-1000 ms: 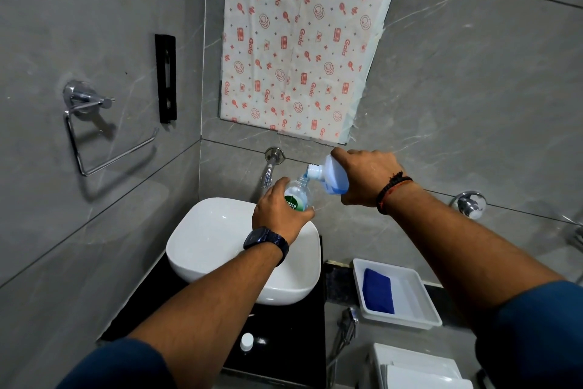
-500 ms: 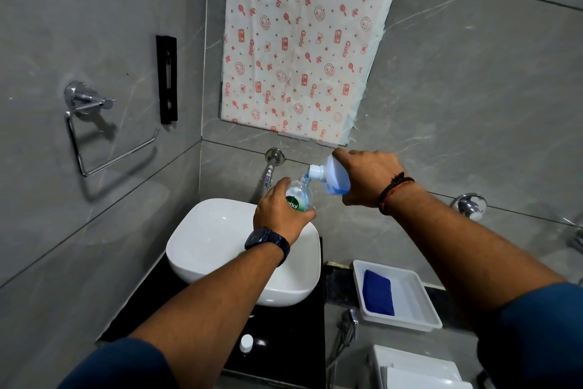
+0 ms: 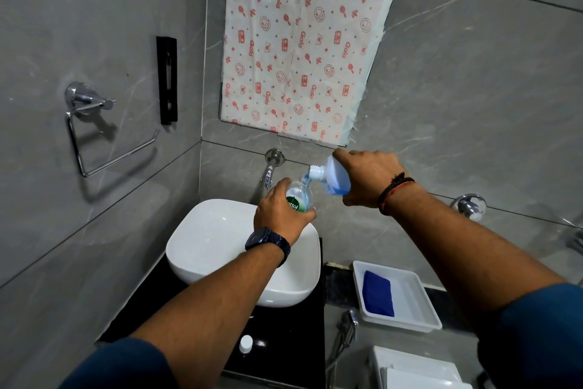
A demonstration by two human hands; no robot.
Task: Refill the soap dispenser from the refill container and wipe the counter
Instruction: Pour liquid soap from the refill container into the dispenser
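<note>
Head view shows both my forearms stretched out over the white basin [image 3: 208, 240], with the pour under way above its far rim. My left hand [image 3: 280, 212] is wrapped round the body of the soap dispenser [image 3: 299, 196], fingers and thumb curled about the label, holding it roughly upright with its open mouth up. My right hand [image 3: 369, 177] grips the refill container [image 3: 334, 179] from above, wrist bent, so that its white neck tips down right at the dispenser's mouth; a thin blue thread of soap seems to run between them.

I judge the dispenser light and fairly stiff, clear plastic that would turn slippery if soap ran down it, so a hold round the middle, below the neck, suits it. The refill container looks like soft, translucent plastic, part full of blue liquid; its weight should shift as it tips, so I would hold its belly firmly without squeezing.

A small white cap [image 3: 245, 343] lies on the black counter [image 3: 284, 319] near me, and a blue cloth [image 3: 378, 298] sits in a white tray [image 3: 413, 300].
</note>
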